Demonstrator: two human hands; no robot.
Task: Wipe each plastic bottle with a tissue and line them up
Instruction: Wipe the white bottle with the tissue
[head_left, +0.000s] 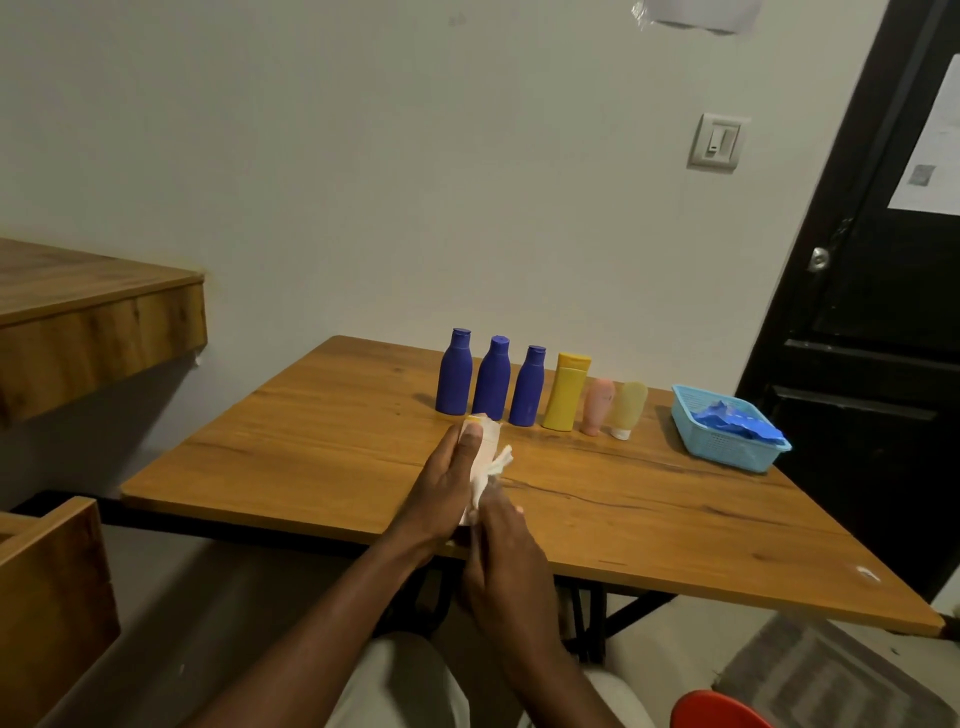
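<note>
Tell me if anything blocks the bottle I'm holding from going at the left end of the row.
Nothing visible does. The left hand grips the bottle, tissue around it, just in front of the three blue bottles. The table left of the leftmost one is bare wood.
</note>
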